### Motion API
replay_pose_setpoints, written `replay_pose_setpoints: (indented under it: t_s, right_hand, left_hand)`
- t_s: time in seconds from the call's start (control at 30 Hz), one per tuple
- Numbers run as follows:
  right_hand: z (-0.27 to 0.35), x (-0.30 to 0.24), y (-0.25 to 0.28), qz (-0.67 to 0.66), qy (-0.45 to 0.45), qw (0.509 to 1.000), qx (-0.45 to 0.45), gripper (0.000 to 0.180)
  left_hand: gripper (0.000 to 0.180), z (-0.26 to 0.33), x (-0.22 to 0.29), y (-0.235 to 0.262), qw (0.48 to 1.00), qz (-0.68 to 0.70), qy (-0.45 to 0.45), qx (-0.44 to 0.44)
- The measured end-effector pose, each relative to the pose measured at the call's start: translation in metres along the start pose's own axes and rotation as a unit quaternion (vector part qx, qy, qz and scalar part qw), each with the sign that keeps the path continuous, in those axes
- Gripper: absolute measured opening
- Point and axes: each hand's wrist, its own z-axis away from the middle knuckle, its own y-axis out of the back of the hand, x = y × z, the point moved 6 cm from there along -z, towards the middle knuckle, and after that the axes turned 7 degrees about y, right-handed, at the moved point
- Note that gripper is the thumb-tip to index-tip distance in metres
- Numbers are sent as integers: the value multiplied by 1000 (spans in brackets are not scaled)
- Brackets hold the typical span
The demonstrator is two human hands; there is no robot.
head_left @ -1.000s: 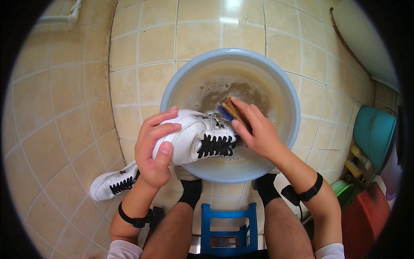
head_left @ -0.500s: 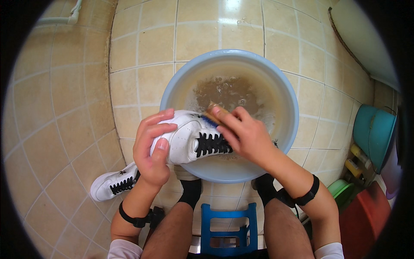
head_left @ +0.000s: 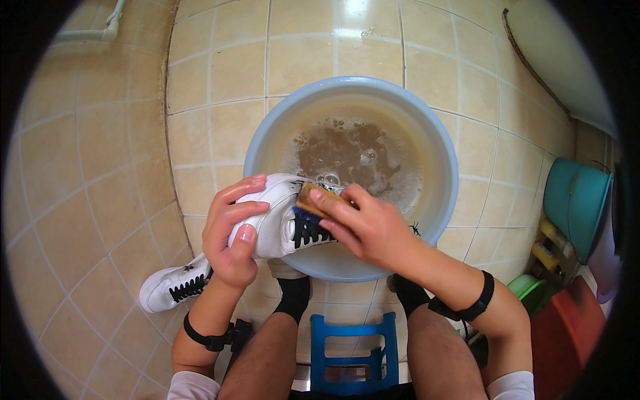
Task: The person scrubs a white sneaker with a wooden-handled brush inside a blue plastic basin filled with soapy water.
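Observation:
My left hand (head_left: 231, 230) grips a white sneaker with black laces (head_left: 283, 220) and holds it over the near rim of a light blue basin (head_left: 445, 167). My right hand (head_left: 363, 223) is closed on a wooden scrub brush (head_left: 313, 198) with dark blue bristles, pressed against the shoe's laces and tongue. The basin holds murky brown, foamy water (head_left: 357, 153). A second white sneaker with black laces (head_left: 175, 288) lies on the tiled floor left of my left forearm.
A blue plastic stool (head_left: 347, 350) is between my legs at the lower edge. At the right stand a teal tub (head_left: 575, 200), a green bowl (head_left: 530, 292) and a red container (head_left: 570, 333). Beige floor tiles (head_left: 100, 200) surround the basin.
My right hand with the brush has moved left along the shoe, from the toe side over the basin to the laces. My left hand keeps its grip on the sneaker.

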Motion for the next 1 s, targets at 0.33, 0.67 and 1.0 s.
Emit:
replay_pose_setpoints:
  t_s: [0.33, 0.67, 1.0]
  right_hand:
    - [34, 81, -2, 31, -302, 953, 23, 32]
    - [28, 91, -7, -29, -331, 943, -7, 35]
    - [-4, -27, 7, -77, 0, 996, 37, 39]
  left_hand:
    - [31, 12, -14, 17, 999, 44, -6, 14]
    - [30, 11, -6, 9, 996, 79, -19, -24]
    - [31, 12, 1, -1, 998, 53, 16, 22]
